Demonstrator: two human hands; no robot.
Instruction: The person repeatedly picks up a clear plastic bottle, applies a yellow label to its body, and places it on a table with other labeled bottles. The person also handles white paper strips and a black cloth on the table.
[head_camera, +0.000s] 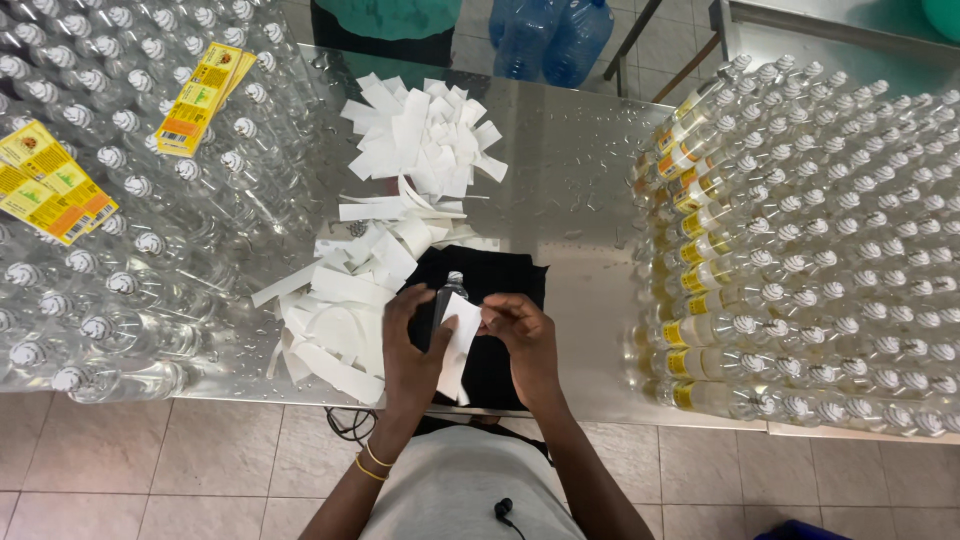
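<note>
Small clear bottle (449, 296) is lying on the black cloth (500, 290) at the near edge of the steel table (570, 200), directly in front of the person. Its long axis is running near-to-far, white cap pointing away from the person and tilted slightly right; the base end is hidden under the hands.

White paper strip (459, 345) is draping over the bottle's lower body. Left hand (415, 345) is pinching the strip's left edge with fingers closed narrow on it and pressing against the bottle's side. Right hand (520, 335) is holding the strip's upper right corner between fingertips, also a tight pinch.

Judging by the layout, this looks like the labelling step, with the sticker or its backing mid-handling. Next move probably calls for keeping the strip square to the bottle axis while smoothing it round.

Around it: a heap of white backing strips (420, 140) left and beyond the cloth, unlabelled bottles (120, 220) massed on the left with yellow label sheets (205, 95) on top, labelled bottles (700, 280) stacked on the right.
</note>
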